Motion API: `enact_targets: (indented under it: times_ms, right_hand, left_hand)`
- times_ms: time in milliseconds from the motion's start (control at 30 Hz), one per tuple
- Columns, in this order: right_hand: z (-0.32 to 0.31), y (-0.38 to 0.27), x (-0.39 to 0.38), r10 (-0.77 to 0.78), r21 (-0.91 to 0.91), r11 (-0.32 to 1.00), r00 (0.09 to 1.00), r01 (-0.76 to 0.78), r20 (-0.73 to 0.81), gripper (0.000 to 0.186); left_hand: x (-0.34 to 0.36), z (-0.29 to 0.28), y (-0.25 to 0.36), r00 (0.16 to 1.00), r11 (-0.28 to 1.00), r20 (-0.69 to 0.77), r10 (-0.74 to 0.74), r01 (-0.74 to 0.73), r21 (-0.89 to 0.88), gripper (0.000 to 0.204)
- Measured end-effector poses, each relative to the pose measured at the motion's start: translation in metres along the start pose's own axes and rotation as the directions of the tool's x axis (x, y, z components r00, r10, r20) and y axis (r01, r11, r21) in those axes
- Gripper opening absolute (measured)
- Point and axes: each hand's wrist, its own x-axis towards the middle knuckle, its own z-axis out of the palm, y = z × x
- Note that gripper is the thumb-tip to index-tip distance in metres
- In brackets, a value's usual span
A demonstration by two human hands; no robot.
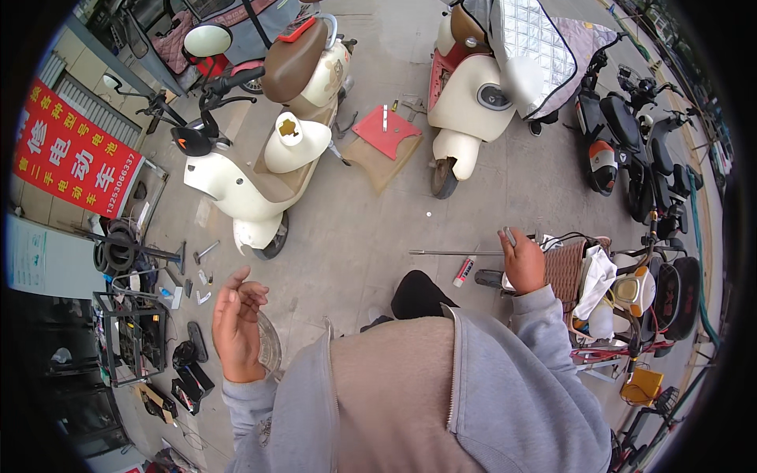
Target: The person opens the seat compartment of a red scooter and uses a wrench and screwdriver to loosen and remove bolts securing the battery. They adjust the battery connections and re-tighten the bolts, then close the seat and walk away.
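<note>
My right hand point(523, 262) grips a long metal T-handled tool point(445, 252), its thin shaft pointing left across the pavement. A red-and-white tube point(465, 270) lies below that shaft. Raised at the lower left, my left hand point(240, 331) has loosely curled fingers held apart, with nothing visible in them. Behind its wrist is a clear curved object point(270, 339); I cannot tell whether they touch. Just right of my right hand stands a two-wheeler with a wicker basket point(564, 280) and a white cloth point(596, 280).
Cream scooters point(223, 189) point(465, 94) stand ahead, with a red mat point(382, 134) on brown sheeting point(378, 172) between them. Black scooters point(611, 142) line the right. A red banner point(75, 142), tyres point(118, 248), scattered tools point(206, 251) and a metal rack point(130, 335) occupy the left.
</note>
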Motion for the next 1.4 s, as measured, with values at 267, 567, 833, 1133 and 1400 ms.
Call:
enact_targets:
  times_ms: [267, 567, 833, 1133, 1400]
  right_hand:
    - [0.094, -0.026, 0.185, 0.227, 0.556, 0.738, 0.916, -0.383, 0.33, 0.036]
    - [0.146, -0.081, 0.512, -0.075, 0.347, 0.936, 0.926, -0.063, 0.369, 0.031]
    - [0.119, -0.058, 0.66, -0.05, 0.308, 0.951, 0.989, 0.005, 0.138, 0.023]
    - [0.2, -0.01, 0.774, 0.192, 0.184, 0.973, 0.924, -0.137, -0.329, 0.017]
    - [0.287, -0.048, 0.875, 0.794, -0.014, 0.419, 0.374, -0.908, -0.479, 0.037]
  left_hand:
    - [0.276, 0.16, 0.037, 0.747, 0.942, 0.613, 0.256, -0.335, 0.014, 0.062]
    - [0.595, 0.367, 0.08, 0.743, 0.756, 0.425, 0.517, -0.163, -0.635, 0.031]
    - [0.785, 0.436, 0.07, 0.762, 0.815, 0.496, 0.417, -0.072, -0.575, 0.028]
    - [1.077, 0.514, -0.002, 0.846, 0.909, 0.532, 0.026, 0.201, -0.365, 0.028]
    - [1.356, 0.648, 0.055, 0.736, 0.932, 0.666, 0.12, 0.148, -0.331, 0.024]
